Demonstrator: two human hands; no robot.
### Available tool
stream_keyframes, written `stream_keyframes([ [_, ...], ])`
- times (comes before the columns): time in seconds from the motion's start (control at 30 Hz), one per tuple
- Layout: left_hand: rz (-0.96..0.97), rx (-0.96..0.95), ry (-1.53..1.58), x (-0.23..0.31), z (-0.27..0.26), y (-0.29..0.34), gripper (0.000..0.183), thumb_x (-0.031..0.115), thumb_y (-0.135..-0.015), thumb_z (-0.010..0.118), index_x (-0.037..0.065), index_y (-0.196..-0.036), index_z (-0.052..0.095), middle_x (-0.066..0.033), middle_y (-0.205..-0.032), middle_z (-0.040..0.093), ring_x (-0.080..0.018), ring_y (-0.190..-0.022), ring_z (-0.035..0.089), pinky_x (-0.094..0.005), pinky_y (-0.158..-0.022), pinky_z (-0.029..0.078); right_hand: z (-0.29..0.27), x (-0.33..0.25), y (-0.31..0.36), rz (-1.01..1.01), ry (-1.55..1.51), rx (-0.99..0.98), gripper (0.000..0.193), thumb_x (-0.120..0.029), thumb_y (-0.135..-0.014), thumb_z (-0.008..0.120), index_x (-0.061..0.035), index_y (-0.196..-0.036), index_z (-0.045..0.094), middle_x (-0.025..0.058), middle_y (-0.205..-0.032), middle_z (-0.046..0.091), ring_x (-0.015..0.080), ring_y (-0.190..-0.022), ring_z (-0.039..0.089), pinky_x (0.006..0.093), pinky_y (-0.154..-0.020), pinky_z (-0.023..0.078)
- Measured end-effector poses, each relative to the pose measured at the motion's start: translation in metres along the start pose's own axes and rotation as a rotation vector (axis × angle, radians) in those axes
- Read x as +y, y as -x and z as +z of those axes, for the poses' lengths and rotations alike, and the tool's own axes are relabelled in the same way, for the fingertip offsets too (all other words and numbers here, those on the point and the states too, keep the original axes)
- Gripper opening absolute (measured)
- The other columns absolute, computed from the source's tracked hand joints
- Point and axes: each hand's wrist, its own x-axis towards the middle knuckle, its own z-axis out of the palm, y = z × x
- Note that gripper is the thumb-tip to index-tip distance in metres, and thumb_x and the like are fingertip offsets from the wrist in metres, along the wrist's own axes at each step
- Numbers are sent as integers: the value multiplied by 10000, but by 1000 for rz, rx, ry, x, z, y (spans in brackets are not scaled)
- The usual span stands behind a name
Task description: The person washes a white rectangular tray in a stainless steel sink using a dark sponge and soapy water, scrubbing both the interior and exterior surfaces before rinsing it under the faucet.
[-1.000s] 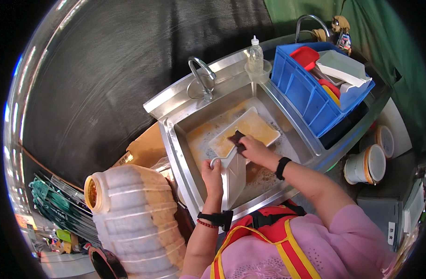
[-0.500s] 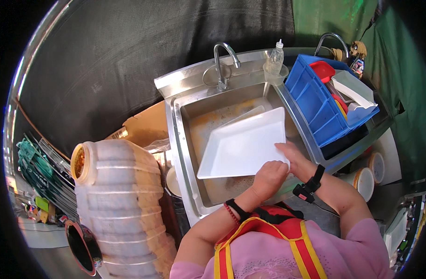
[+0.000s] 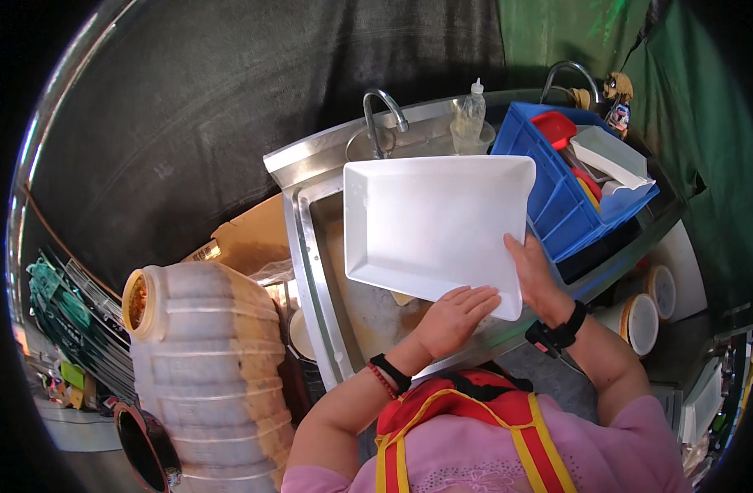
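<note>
A white rectangular tray (image 3: 434, 222) is held up over the stainless steel sink (image 3: 321, 283), its hollow side facing me. My right hand (image 3: 531, 267) grips the tray's right side, thumb on the inner face, while its other fingers are hidden behind. Against the near edge, close to the lower right corner, my left hand (image 3: 455, 324) lies with fingers stretched out flat. Below the tray, part of the sink's basin shows cloudy brownish water and a small pale piece whose kind I cannot make out.
Behind the tray rises a curved tap (image 3: 378, 123), with a clear squeeze bottle (image 3: 473, 117) standing in a tub beside it. To the right, a blue crate (image 3: 520, 156) holds red and white items. A large ribbed plastic container (image 3: 216, 353) stands at left.
The tray has been lifted and turned more level, its face now toward me. My left hand has moved left along its near edge and flattened. The pale item behind the tray is now mostly hidden.
</note>
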Motion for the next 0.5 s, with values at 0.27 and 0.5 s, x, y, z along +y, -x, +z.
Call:
stream_keyframes([
  [0.27,-303,90,-136,-52,-18,56,479,6,-760,516,77,-1234,504,-138,-1249,535,-281,-1141,517,-409,-980,401,-13,-16,6,-26,43,-23,325,-113,-918,467,45,-1201,488,90,-1073,587,147,-925,566,289,-834,453],
  [0.5,-513,-95,-352,-99,-6,125,500,-32,-745,472,14,-1242,467,-162,-1237,533,-320,-1150,496,-401,-986,402,-1,-5,24,-157,232,-25,293,-94,-916,477,47,-1171,513,108,-1008,618,182,-906,587,311,-802,464],
])
